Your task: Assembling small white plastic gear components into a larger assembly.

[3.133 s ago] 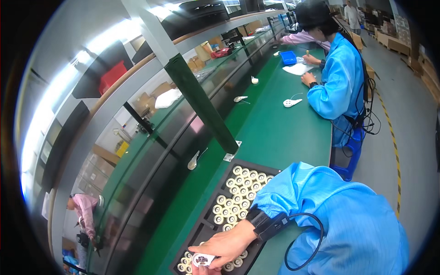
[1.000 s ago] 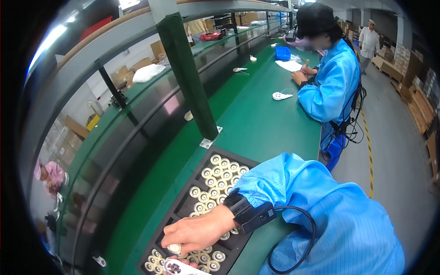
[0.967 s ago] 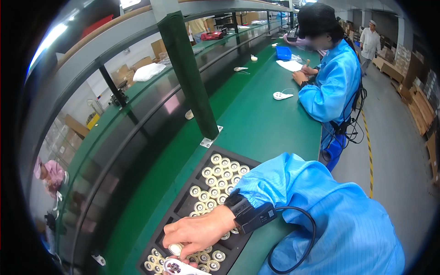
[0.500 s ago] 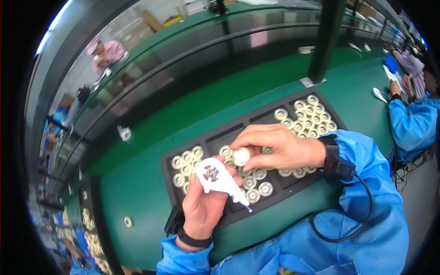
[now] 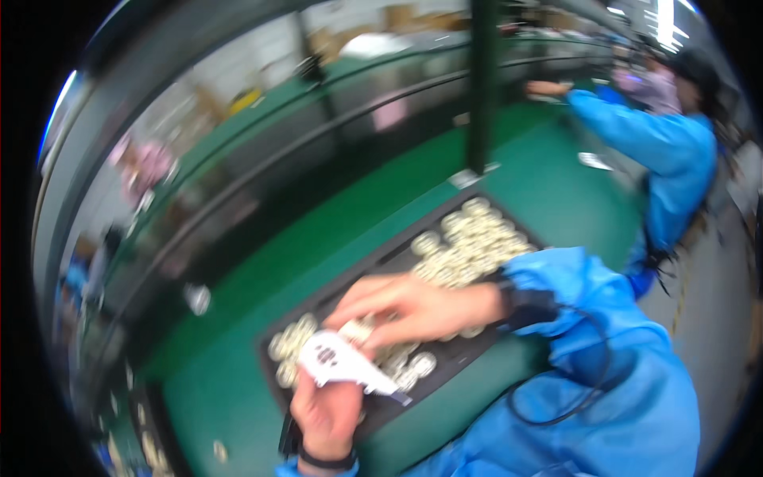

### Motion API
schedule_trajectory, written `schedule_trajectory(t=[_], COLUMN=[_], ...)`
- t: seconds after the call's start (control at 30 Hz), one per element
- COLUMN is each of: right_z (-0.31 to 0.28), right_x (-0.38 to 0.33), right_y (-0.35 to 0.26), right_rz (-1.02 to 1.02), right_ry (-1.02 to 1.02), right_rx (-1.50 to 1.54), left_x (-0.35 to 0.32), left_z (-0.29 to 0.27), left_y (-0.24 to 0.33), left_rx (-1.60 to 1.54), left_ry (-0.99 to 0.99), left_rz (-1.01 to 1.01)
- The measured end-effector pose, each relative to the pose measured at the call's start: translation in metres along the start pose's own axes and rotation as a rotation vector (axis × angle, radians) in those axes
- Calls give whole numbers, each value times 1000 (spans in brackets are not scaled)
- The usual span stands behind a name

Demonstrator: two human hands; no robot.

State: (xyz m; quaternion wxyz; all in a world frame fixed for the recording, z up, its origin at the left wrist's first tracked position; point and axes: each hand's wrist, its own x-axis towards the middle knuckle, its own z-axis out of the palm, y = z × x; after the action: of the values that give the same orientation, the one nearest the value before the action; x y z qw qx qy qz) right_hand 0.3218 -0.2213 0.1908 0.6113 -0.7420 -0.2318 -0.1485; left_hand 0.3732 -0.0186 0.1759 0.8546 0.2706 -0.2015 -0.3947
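Observation:
My left hand [image 5: 330, 413] grips a white plastic part [image 5: 342, 362] with a round head and a tapering tail, held over a black tray [image 5: 381, 266] of several round white pieces. My right hand [image 5: 405, 306] reaches across the tray, fingers pinched on a small round white piece [image 5: 355, 330] pressed against the head of the white part. The picture is blurred by head motion, so the exact contact is hard to tell. A dark wrist strap [image 5: 528, 306] with a coiled cord sits on my right wrist over a blue sleeve.
The tray lies on a green conveyor bench [image 5: 334, 230]. A dark green post [image 5: 482, 83] stands behind the tray. To the right a person in a blue coat [image 5: 675, 167] reaches over the bench. Loose white pieces [image 5: 199, 298] lie to the left.
My view has swung round and blurred. My right hand has brought a round piece from the tray to the white part in my left hand, and both hands sit lower in the picture.

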Motion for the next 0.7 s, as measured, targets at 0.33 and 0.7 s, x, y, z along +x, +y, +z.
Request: schedule_trajectory(t=[0.33, 0.7], right_z=[-3, -4], right_x=[-5, 2], right_y=[10, 0], right_rz=[203, 249], right_ry=[-119, -1], right_rx=[-148, 87], left_x=[-12, -9], left_z=[-8, -17], left_y=[-1, 0], left_rx=[120, 176], left_ry=[100, 162], left_rz=[37, 7])
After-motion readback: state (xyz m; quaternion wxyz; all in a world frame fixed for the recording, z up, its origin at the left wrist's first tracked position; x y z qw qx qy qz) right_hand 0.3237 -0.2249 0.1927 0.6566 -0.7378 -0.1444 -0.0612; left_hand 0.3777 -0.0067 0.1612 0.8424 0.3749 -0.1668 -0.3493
